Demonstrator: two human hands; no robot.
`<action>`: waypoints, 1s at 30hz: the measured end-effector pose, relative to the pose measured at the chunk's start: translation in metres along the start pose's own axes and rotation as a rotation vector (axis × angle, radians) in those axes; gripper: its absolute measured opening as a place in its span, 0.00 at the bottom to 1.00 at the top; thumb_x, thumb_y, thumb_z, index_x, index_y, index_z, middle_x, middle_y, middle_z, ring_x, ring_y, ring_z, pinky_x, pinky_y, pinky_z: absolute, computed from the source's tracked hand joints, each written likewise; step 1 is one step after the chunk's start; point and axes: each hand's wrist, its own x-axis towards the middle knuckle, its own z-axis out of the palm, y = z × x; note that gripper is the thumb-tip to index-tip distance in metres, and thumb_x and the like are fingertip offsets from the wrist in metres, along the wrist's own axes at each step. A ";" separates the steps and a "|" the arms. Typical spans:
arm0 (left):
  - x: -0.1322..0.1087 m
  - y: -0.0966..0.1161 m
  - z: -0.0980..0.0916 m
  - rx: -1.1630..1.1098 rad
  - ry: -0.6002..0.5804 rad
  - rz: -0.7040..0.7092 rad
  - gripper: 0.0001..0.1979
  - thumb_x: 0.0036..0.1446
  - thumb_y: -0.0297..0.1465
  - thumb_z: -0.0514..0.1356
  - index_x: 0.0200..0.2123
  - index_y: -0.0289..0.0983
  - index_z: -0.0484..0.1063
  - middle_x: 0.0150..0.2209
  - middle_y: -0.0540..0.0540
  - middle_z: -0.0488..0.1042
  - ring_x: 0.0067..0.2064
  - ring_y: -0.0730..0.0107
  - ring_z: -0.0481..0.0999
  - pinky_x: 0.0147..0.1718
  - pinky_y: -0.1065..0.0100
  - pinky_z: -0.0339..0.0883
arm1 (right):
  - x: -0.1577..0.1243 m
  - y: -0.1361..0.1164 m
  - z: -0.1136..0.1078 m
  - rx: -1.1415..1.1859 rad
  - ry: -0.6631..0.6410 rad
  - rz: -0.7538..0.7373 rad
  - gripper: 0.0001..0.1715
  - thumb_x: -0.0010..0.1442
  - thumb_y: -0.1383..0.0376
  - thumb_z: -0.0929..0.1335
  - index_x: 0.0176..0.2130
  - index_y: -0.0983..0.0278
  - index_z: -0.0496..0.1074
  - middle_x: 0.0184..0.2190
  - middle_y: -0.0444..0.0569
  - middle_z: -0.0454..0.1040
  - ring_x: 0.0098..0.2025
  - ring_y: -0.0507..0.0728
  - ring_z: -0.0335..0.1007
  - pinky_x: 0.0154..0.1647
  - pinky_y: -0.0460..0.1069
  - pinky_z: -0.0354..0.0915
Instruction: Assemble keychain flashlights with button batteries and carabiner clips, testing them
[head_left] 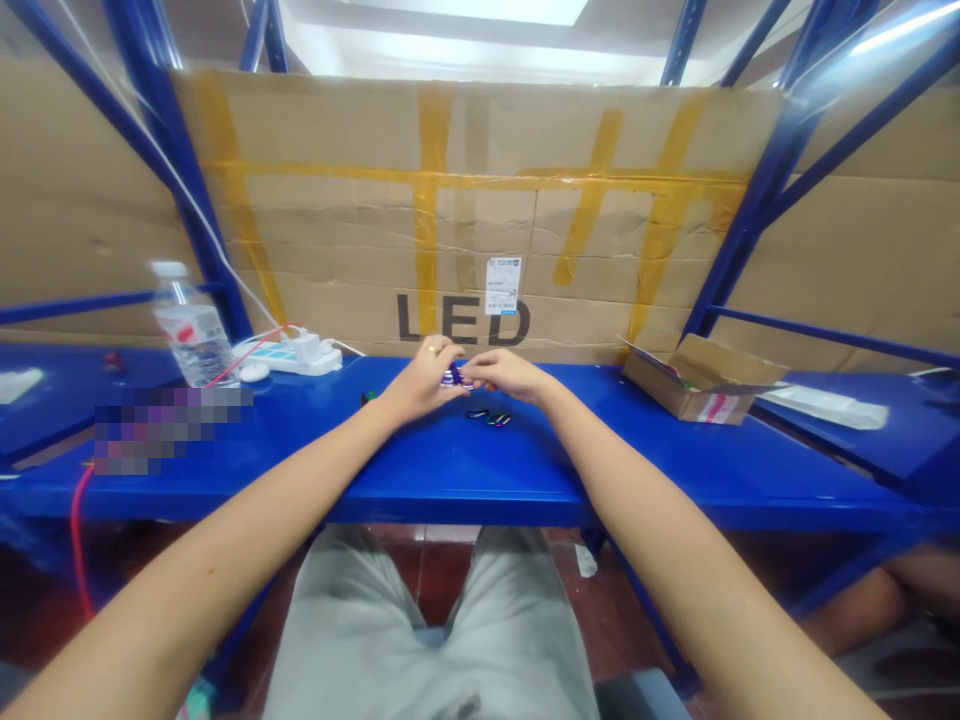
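Above the blue table (465,470), my left hand (426,382) is closed on a small shiny purple-and-silver item (452,377). My right hand (510,374) comes in from the other side, its fingers pinched at the item's right end. The item is too small and blurred to name. On the table just below my right hand lie small dark, shiny pieces (498,420). A small green-and-black thing (367,398) shows beside my left wrist, partly hidden by it.
An open cardboard box (712,408) stands at the right. To the left are a water bottle (193,330), a white power strip (281,357) with plugs, and a red cable (78,540). A large cardboard panel (337,240) rises behind. Another person's limb shows at lower right.
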 end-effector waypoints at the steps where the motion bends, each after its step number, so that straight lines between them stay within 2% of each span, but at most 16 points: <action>1: 0.001 0.004 0.003 -0.008 -0.021 0.034 0.25 0.54 0.39 0.70 0.51 0.38 0.67 0.49 0.39 0.68 0.54 0.53 0.69 0.55 0.51 0.68 | -0.001 0.000 0.002 -0.022 -0.026 -0.010 0.07 0.54 0.64 0.72 0.30 0.68 0.76 0.25 0.46 0.74 0.26 0.49 0.62 0.27 0.45 0.56; 4: 0.001 0.007 0.004 -0.030 -0.018 0.005 0.29 0.53 0.40 0.69 0.54 0.37 0.65 0.53 0.36 0.68 0.56 0.51 0.69 0.57 0.50 0.66 | 0.000 0.003 0.004 -0.094 -0.006 -0.004 0.03 0.52 0.69 0.72 0.27 0.67 0.74 0.21 0.43 0.70 0.24 0.48 0.60 0.27 0.45 0.56; 7: -0.002 -0.005 -0.006 -0.013 -0.019 -0.215 0.15 0.65 0.38 0.57 0.50 0.34 0.69 0.49 0.36 0.73 0.50 0.56 0.74 0.52 0.55 0.68 | 0.004 0.006 0.003 -0.155 0.067 0.042 0.03 0.53 0.69 0.71 0.28 0.66 0.72 0.22 0.44 0.71 0.26 0.50 0.64 0.27 0.45 0.57; 8: -0.004 -0.011 -0.010 0.009 -0.080 -0.293 0.13 0.67 0.36 0.52 0.44 0.35 0.72 0.44 0.38 0.75 0.47 0.58 0.75 0.49 0.57 0.69 | 0.005 0.007 0.002 -0.184 0.095 0.053 0.04 0.54 0.69 0.70 0.27 0.66 0.71 0.22 0.44 0.72 0.26 0.50 0.64 0.26 0.45 0.57; 10: -0.009 -0.025 -0.018 0.066 -0.269 -0.385 0.12 0.64 0.33 0.52 0.36 0.36 0.75 0.39 0.40 0.78 0.42 0.58 0.77 0.46 0.59 0.69 | 0.007 0.008 0.001 -0.246 0.137 0.059 0.06 0.55 0.69 0.70 0.27 0.65 0.69 0.22 0.45 0.72 0.25 0.50 0.65 0.26 0.45 0.57; 12: -0.014 -0.037 -0.024 0.065 -0.438 -0.421 0.10 0.60 0.32 0.55 0.35 0.38 0.77 0.39 0.42 0.80 0.43 0.59 0.78 0.46 0.62 0.69 | 0.008 0.009 0.001 -0.295 0.148 0.048 0.07 0.56 0.69 0.69 0.27 0.65 0.67 0.22 0.45 0.72 0.25 0.50 0.65 0.25 0.44 0.57; 14: -0.018 -0.045 -0.029 0.036 -0.493 -0.478 0.11 0.58 0.33 0.57 0.38 0.38 0.78 0.41 0.43 0.81 0.43 0.59 0.78 0.45 0.63 0.69 | 0.008 0.009 0.001 -0.328 0.137 0.041 0.08 0.57 0.69 0.69 0.27 0.65 0.66 0.22 0.46 0.72 0.25 0.50 0.65 0.25 0.44 0.58; 17: -0.019 -0.048 -0.032 -0.042 -0.540 -0.512 0.14 0.56 0.36 0.58 0.42 0.39 0.80 0.45 0.44 0.81 0.46 0.60 0.78 0.46 0.65 0.69 | 0.006 0.007 0.003 -0.359 0.119 0.050 0.09 0.58 0.69 0.69 0.27 0.65 0.66 0.22 0.45 0.72 0.23 0.50 0.65 0.23 0.44 0.58; 22: -0.018 -0.045 -0.027 -0.100 -0.612 -0.478 0.15 0.54 0.38 0.61 0.43 0.40 0.80 0.46 0.45 0.81 0.47 0.59 0.78 0.47 0.65 0.69 | 0.003 0.002 0.006 -0.384 0.108 0.063 0.10 0.58 0.69 0.69 0.27 0.64 0.65 0.21 0.45 0.72 0.21 0.49 0.64 0.22 0.45 0.58; 27: -0.020 -0.048 -0.023 -0.136 -0.553 -0.517 0.15 0.51 0.34 0.62 0.43 0.39 0.78 0.41 0.44 0.81 0.41 0.61 0.78 0.43 0.65 0.69 | 0.002 0.001 0.006 -0.379 0.089 0.067 0.09 0.58 0.69 0.70 0.27 0.64 0.67 0.20 0.45 0.71 0.20 0.50 0.63 0.22 0.46 0.58; 30: -0.021 -0.048 -0.024 -0.174 -0.541 -0.486 0.12 0.51 0.32 0.61 0.39 0.39 0.78 0.39 0.45 0.81 0.40 0.62 0.78 0.42 0.65 0.69 | 0.001 0.001 0.007 -0.373 0.084 0.072 0.09 0.57 0.69 0.70 0.27 0.64 0.67 0.20 0.45 0.71 0.20 0.50 0.63 0.23 0.46 0.59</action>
